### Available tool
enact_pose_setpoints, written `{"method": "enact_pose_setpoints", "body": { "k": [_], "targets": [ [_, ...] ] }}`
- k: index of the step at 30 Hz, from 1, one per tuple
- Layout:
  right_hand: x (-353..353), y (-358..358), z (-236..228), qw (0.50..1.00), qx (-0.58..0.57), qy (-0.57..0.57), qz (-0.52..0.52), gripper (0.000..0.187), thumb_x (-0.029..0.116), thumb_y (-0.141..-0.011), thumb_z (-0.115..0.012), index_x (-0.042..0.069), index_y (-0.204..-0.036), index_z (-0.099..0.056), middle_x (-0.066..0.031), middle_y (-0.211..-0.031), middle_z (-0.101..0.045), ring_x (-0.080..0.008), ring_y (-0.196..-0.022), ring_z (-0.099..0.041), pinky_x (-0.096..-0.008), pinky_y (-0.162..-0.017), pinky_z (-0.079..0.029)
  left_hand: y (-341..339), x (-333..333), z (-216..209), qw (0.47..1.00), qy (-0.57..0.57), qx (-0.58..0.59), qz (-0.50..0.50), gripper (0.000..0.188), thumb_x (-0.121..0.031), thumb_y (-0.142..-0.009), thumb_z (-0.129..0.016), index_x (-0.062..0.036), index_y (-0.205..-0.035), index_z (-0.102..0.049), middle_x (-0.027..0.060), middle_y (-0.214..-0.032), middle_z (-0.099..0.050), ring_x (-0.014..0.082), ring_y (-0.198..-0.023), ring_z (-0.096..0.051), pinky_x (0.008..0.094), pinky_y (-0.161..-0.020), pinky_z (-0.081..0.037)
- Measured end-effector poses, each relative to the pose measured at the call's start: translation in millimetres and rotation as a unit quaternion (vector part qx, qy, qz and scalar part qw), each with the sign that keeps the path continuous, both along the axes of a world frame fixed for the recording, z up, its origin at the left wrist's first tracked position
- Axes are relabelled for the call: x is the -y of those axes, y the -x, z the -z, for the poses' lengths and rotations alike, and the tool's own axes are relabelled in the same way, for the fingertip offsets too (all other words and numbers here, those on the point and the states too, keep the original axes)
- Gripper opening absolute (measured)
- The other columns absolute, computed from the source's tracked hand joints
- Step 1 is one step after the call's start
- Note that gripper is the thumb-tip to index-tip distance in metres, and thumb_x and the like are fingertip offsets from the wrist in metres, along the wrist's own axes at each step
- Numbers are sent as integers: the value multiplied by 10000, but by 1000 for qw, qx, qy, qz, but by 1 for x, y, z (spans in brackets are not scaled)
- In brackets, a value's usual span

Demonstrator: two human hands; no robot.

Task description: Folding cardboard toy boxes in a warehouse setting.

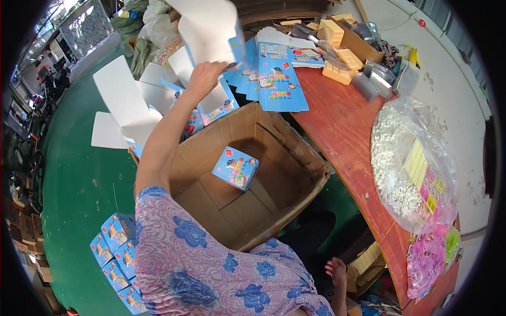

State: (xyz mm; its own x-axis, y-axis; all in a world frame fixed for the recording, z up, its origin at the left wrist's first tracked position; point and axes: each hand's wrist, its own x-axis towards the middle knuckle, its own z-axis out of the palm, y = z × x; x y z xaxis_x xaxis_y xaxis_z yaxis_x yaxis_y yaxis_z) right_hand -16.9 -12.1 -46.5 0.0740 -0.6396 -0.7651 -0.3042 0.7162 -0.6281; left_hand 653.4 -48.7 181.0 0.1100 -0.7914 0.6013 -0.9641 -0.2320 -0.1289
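My left hand (205, 80), stretched forward, is closed on the lower edge of an open carton (206, 39), white inside with blue printed sides. Other open cartons with raised white flaps (122, 92) stand just below and to the left of it. A closed blue printed box (235, 167) lies inside the large brown cardboard box (232, 224) in front of me. At the lower right, my right hand (336, 269) hangs low with its fingers loosely bent and apart. Nothing shows in it. Close by are cream-coloured pieces (366, 259) in a cardboard box below the table.
Flat blue printed sheets (279, 79) overlap on the red table (337, 121). Farther right are cream trays (337, 71), clear plastic pieces (369, 84), a bag of small white pieces (392, 158) and pink bags (426, 260). Closed blue boxes (116, 258) stand stacked on the green floor (74, 210).
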Motion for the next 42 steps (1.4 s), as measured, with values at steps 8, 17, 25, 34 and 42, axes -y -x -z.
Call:
{"method": "enact_pose_setpoints", "body": {
  "k": [8,17,25,34,42],
  "targets": [
    [-1,-18,-7,998,-33,-52,-3,233,172,-823,-499,74,-1034,-498,-36,-822,-575,-137,-681,-566,-253,-564,-437,-73,-11,81,978,-56,-108,-168,158,-115,-724,-475,-104,-856,-562,149,-707,-585,322,-689,-568,429,-604,-442],
    [9,-33,-1,994,-52,-55,-78,217,132,-839,-464,49,-1038,-478,-43,-812,-573,-144,-677,-564,-256,-566,-447,-68,3,51,965,-100,-118,-211,189,-75,-713,-460,-96,-856,-582,146,-778,-596,317,-766,-572,408,-653,-455],
    [-11,-37,8,992,-51,-92,-65,221,134,-840,-467,38,-1039,-478,-41,-811,-564,-129,-661,-539,-247,-562,-434,-94,0,19,918,-318,-92,-217,205,-56,-684,-472,-76,-829,-616,117,-878,-607,294,-848,-577,382,-712,-465],
    [-15,-47,4,993,-51,-89,-58,219,110,-803,-506,32,-1007,-512,-24,-749,-565,-101,-632,-515,-218,-539,-412,-55,25,49,899,-379,-52,-215,185,-62,-688,-496,-52,-823,-623,140,-858,-608,296,-844,-580,374,-698,-470],
    [-10,-48,8,993,-44,-80,-75,217,116,-812,-502,24,-1009,-511,-29,-753,-568,-108,-637,-521,-213,-543,-411,-75,9,74,910,-324,-123,-226,187,-93,-670,-551,-35,-835,-618,136,-890,-606,288,-870,-576,380,-720,-461]
  ]
}}
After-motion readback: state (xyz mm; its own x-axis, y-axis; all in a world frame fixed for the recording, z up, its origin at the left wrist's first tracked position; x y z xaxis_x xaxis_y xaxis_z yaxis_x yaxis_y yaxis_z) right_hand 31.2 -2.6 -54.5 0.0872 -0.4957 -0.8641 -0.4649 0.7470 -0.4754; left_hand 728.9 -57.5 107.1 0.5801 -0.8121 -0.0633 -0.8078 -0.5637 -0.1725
